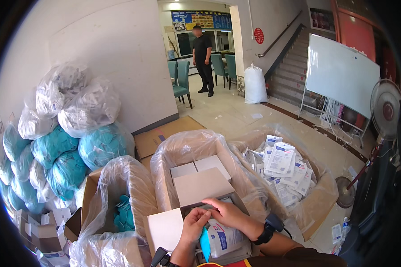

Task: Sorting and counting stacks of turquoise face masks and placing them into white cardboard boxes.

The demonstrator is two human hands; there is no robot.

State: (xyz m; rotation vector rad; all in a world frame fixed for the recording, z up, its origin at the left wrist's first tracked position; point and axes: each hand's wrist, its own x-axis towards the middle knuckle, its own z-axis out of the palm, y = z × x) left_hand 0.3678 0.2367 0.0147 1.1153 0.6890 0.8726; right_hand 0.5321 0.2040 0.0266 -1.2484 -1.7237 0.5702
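Observation:
At the bottom middle my two hands meet over an open cardboard carton (165, 229). My left hand (194, 224) is closed, its fingertips pinched together, with a flat teal piece (205, 244) hanging just below them. Beside it my right hand (227, 215) curls its fingers over the top edge of a white pouch (227, 240) printed in blue and red. The two hands' fingertips almost touch, so the exact grip is partly hidden. Under the pouch the carton's contents are mostly covered.
A plastic-lined box (140, 191) holds teal pieces (124, 216); another lined box (318, 213) holds white pouches (287, 162). Stuffed bags (89, 111) pile up at left. A fan (385, 109) and whiteboard (341, 71) stand at right. A person (202, 58) stands in the doorway.

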